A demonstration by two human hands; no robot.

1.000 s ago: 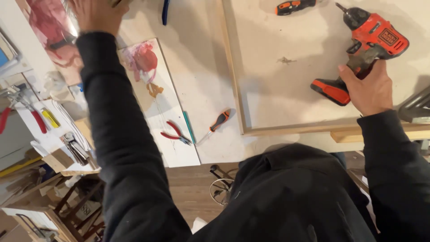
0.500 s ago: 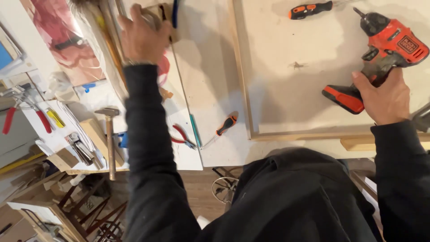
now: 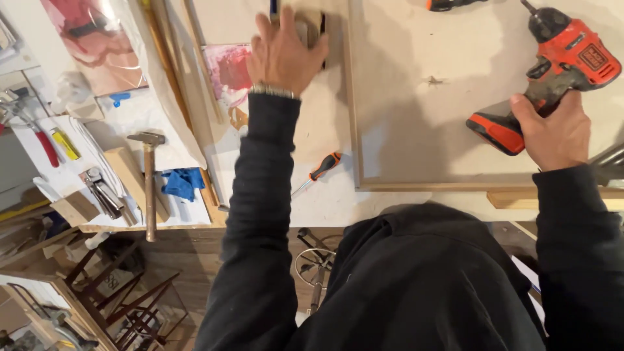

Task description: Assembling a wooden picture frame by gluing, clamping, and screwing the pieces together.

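Observation:
My right hand grips the handle of a red and black cordless drill that rests on a wide pale board framed by wooden strips. My left hand reaches far forward and lies over a small wooden block beside the board's left edge. Whether its fingers close on the block is hidden. A screwdriver with an orange and black handle lies on the white worktop near my left sleeve.
A hammer, a blue cloth, a stapler and red and yellow handled tools lie at the left. Long wooden strips lean there. Another orange and black tool lies at the board's top. Chair frames stand below the worktop edge.
My left hand has moved right from the far left over to the wooden block by the board's edge. The view has shifted, and the right hand keeps its hold on the drill.

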